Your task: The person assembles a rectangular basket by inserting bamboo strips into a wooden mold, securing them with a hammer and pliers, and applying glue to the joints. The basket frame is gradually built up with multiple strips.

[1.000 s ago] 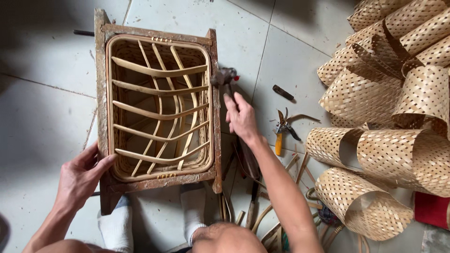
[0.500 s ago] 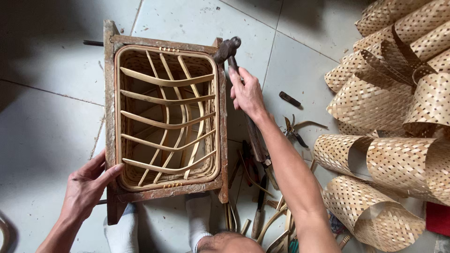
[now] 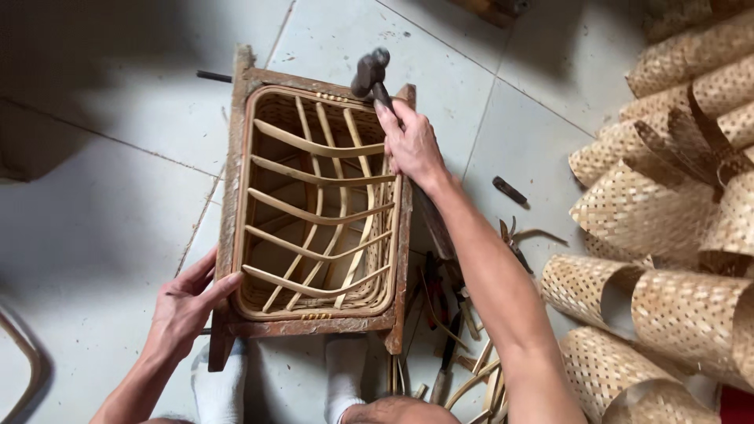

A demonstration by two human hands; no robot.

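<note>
On pale floor tiles [image 3: 102,204], cane strips [image 3: 463,369] lie nearest; the left hand [image 3: 184,310] presses spread fingers on the wooden frame [image 3: 314,204], the right hand [image 3: 412,145] clamps a hammer [image 3: 369,72] above its far corner. Woven rolls [image 3: 667,204] crowd the right.

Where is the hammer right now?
The hammer is in the right hand, its head above the far right corner of the wooden frame.
</note>
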